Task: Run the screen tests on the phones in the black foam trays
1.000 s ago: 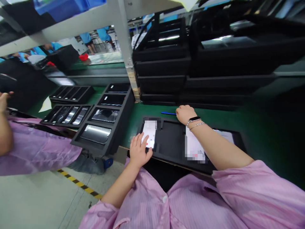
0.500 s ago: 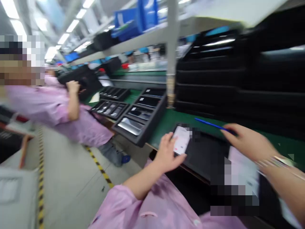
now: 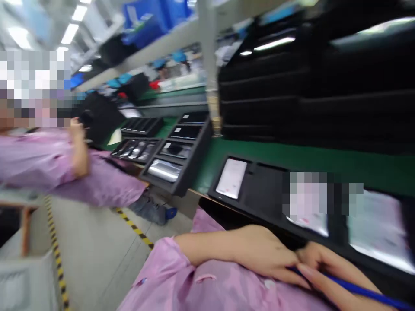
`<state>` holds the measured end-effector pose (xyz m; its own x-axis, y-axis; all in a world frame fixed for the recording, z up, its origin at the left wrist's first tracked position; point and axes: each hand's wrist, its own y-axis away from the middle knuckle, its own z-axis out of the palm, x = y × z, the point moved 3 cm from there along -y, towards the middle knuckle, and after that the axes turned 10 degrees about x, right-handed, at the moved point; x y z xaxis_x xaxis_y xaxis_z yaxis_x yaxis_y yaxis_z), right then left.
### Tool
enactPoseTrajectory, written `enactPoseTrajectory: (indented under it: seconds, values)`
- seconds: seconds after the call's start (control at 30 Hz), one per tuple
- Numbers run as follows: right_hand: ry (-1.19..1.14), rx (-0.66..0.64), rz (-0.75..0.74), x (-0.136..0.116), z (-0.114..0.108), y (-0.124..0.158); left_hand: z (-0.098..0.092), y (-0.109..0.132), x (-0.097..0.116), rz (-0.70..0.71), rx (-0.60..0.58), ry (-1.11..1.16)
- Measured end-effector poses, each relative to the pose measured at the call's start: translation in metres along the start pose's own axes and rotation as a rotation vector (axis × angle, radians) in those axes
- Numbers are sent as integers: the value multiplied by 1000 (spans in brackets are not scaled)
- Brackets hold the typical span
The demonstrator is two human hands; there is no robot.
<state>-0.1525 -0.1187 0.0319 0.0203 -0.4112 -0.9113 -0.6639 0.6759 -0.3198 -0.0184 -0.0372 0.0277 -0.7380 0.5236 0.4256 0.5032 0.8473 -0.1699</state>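
My left hand and my right hand meet in front of my body, below the front edge of a black tray. My right hand is closed round a slim, blue, pen-like tool, which slants down to the right. The fingers of my left hand are pressed together at the tool's far end; what they pinch there is hidden. In the tray lie a phone-shaped piece with a pale film on the left, another pale piece, partly blurred out, and a wider shiny one at right.
Stacked black trays stand behind on the green bench. Further left, another black tray holds several dark phone-like pieces. A co-worker in a pink smock is at the left, with a hand by a black tray. A post rises from the bench.
My left hand has left the leftmost piece in the tray and come to my right hand. My right hand has drawn back toward my body with the blue tool. The view has shifted right.
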Motion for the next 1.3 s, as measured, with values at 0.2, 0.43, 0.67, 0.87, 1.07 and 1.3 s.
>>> enactPoseTrajectory:
  seconds: [0.2,0.43,0.67,0.87,1.07,1.3]
  values:
    - [-380,462,135,-9,-98,25,-48,2,-27,-70,232,34]
    - [199,682,510,72,-149,30,-42,1,-66,-279,493,72]
    - [395,662,504,92,-142,27,-26,27,-94,-273,696,-210]
    - [486,587,511,90,-141,22,-32,65,-121,-381,847,-361]
    - [508,590,521,87,-143,22,-32,90,-142,-548,874,-391]
    - [265,615,535,69,-101,13,-8,92,-151,-603,831,-469]
